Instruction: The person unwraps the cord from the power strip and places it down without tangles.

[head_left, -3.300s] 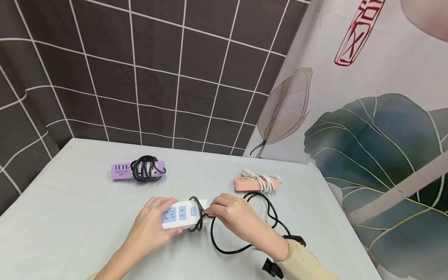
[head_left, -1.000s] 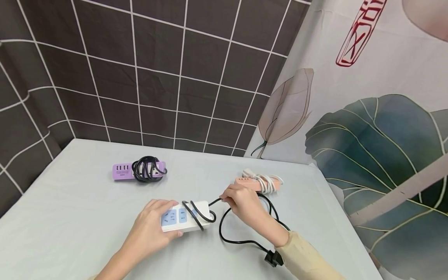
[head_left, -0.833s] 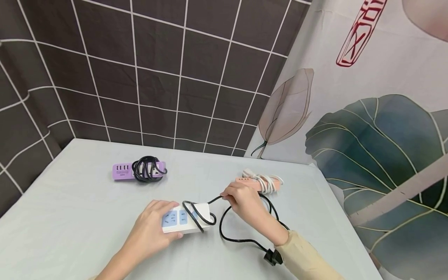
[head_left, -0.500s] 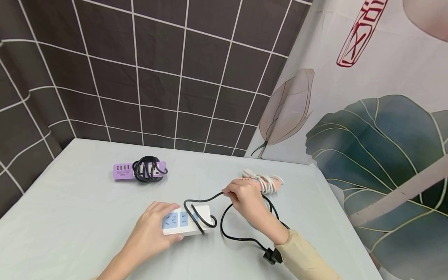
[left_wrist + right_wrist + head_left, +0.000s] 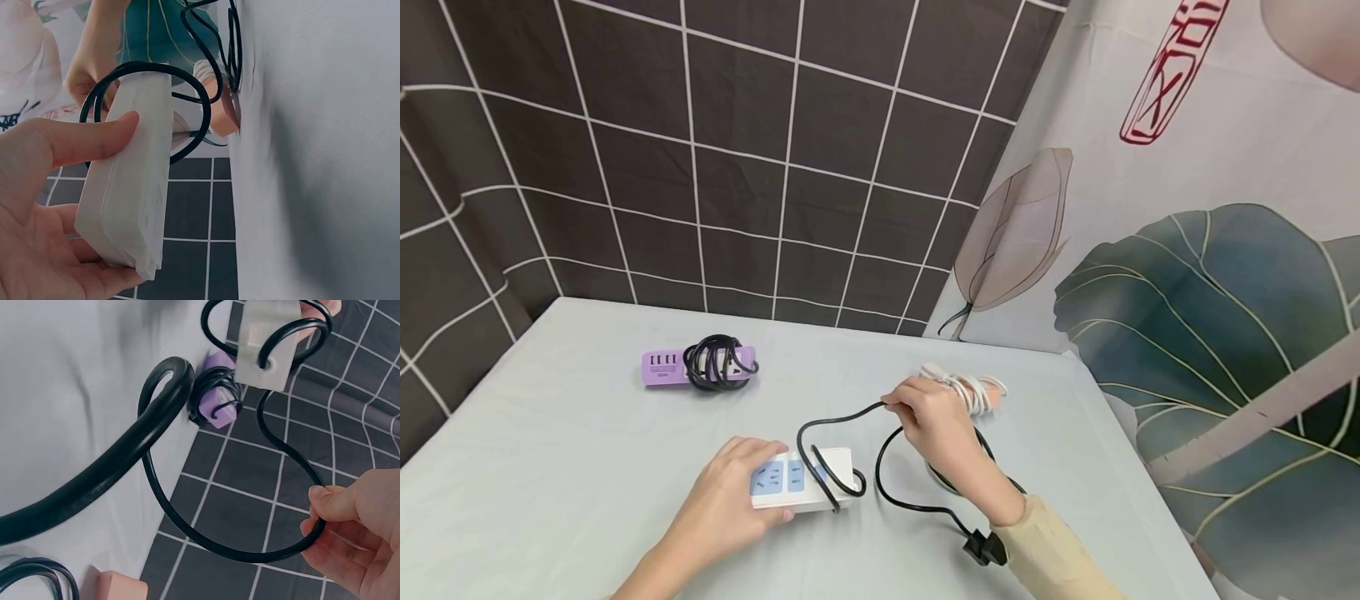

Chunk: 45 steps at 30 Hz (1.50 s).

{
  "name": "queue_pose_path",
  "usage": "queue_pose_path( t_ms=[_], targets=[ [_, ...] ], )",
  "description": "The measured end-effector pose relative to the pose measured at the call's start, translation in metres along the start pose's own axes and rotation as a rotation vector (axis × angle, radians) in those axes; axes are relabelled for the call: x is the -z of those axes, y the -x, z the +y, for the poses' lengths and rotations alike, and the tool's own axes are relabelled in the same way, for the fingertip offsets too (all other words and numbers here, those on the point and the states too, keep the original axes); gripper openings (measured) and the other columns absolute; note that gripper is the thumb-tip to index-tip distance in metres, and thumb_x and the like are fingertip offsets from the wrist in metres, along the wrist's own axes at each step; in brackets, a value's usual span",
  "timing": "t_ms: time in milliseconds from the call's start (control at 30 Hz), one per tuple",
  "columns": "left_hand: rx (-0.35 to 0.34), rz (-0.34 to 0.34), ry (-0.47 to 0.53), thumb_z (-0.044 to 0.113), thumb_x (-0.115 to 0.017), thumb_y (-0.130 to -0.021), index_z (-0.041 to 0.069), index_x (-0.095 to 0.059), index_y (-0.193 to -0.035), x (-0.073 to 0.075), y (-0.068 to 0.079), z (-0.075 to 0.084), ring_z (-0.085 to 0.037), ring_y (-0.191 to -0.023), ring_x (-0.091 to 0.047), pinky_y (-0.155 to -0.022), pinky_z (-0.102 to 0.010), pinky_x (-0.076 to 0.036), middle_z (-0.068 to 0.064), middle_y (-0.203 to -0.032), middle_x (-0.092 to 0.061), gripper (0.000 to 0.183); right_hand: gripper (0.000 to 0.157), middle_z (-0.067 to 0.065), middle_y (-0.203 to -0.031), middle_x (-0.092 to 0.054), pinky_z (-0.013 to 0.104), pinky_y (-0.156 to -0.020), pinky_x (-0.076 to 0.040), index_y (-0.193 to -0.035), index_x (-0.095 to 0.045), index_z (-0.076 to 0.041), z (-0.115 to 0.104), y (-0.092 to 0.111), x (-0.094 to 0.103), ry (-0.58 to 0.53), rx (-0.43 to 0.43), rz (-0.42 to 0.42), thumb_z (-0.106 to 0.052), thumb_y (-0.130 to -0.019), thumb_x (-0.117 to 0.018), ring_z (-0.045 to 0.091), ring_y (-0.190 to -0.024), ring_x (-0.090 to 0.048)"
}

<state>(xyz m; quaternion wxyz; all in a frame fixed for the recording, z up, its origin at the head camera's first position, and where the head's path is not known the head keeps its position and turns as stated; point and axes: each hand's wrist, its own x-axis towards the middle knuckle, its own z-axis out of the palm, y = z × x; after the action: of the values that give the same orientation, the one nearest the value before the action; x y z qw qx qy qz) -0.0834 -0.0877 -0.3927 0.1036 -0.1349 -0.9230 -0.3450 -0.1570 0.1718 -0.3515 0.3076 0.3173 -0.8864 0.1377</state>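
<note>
A dark gridded backdrop rises beyond a white-covered desk, with a leaf-printed drape toward 2 and 3 o'clock. On a clock face laid over the head view and centred on the white power strip, the desk's far edge runs from 10 to 2, one side edge from 10 to 9, the other from 2 past 3; its bare top spreads widest from 8 to 10, and another stretch lies toward 12, between the strip and the far edge. A purple strip wound with a black coil sits between 10 and 11, and a peach strip wrapped in white cord sits at 2, partly behind the right hand, so the room there is tighter. The white power strip is held off the desk, its long axis running nearly 9 to 3, sockets up toward the head camera, cord end at 3. At 9 the left hand grips its other end, thumb on the near side, fingers on the far side. The right hand, at 2, pinches the black cord between thumb and fingers; loose loops of it lie over the strip's 3 o'clock half, and its plug lies between 3 and 4
</note>
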Motion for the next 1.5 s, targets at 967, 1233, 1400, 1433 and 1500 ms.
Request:
queue_pose_path(
  t_ms=[967,1233,1400,1433,1500],
  targets=[
    [0.029,0.026,-0.008,0.019,-0.090,-0.053,0.006,-0.067,-0.116,0.004,0.000,-0.009,-0.023,-0.106,-0.058,-0.089,-0.046,-0.049,-0.009,-0.113,-0.067,0.068,0.024,-0.003,-0.079,-0.066,0.023,-0.054,-0.048,-0.074,-0.067,-0.012,-0.008,0.025,0.037,0.036,0.068,0.207,0.007,-0.064,-0.077,0.012,-0.070,-0.065],
    [0.033,0.031,-0.006,0.019,-0.090,-0.053,0.006,-0.066,-0.116,0.006,-0.001,-0.010,-0.023,-0.106,-0.058,-0.088,-0.046,-0.049,-0.009,-0.114,-0.067,0.069,0.020,-0.004,-0.079,-0.066,0.023,-0.055,-0.045,-0.077,-0.070,-0.013,-0.007,0.039,0.043,-0.026,0.037,0.197,0.006,-0.070,-0.071,0.013,-0.069,-0.061],
    [0.046,0.030,-0.002,0.020,-0.089,-0.055,0.005,-0.066,-0.118,0.008,-0.002,-0.010,-0.026,-0.108,-0.058,-0.090,-0.049,-0.048,-0.011,-0.116,-0.066,0.069,0.021,-0.005,-0.081,-0.067,0.020,-0.058,-0.045,-0.081,-0.072,-0.013,-0.007,0.046,0.048,-0.041,0.038,0.192,0.005,-0.070,-0.072,0.012,-0.071,-0.060],
    [0.049,0.032,0.000,0.020,-0.089,-0.055,0.005,-0.065,-0.119,0.009,-0.002,-0.010,-0.027,-0.108,-0.057,-0.090,-0.049,-0.048,-0.012,-0.116,-0.066,0.069,0.021,-0.005,-0.082,-0.067,0.019,-0.058,-0.045,-0.081,-0.072,-0.013,-0.006,0.047,0.049,-0.042,0.036,0.192,0.005,-0.071,-0.072,0.012,-0.072,-0.061],
    [0.055,0.037,0.000,0.020,-0.089,-0.056,0.005,-0.065,-0.119,0.010,-0.002,-0.011,-0.027,-0.109,-0.057,-0.090,-0.050,-0.047,-0.012,-0.117,-0.066,0.069,0.018,-0.005,-0.082,-0.067,0.018,-0.057,-0.044,-0.082,-0.072,-0.013,-0.006,0.050,0.051,-0.041,0.034,0.196,0.003,-0.074,-0.071,0.011,-0.071,-0.060]
  ],
)
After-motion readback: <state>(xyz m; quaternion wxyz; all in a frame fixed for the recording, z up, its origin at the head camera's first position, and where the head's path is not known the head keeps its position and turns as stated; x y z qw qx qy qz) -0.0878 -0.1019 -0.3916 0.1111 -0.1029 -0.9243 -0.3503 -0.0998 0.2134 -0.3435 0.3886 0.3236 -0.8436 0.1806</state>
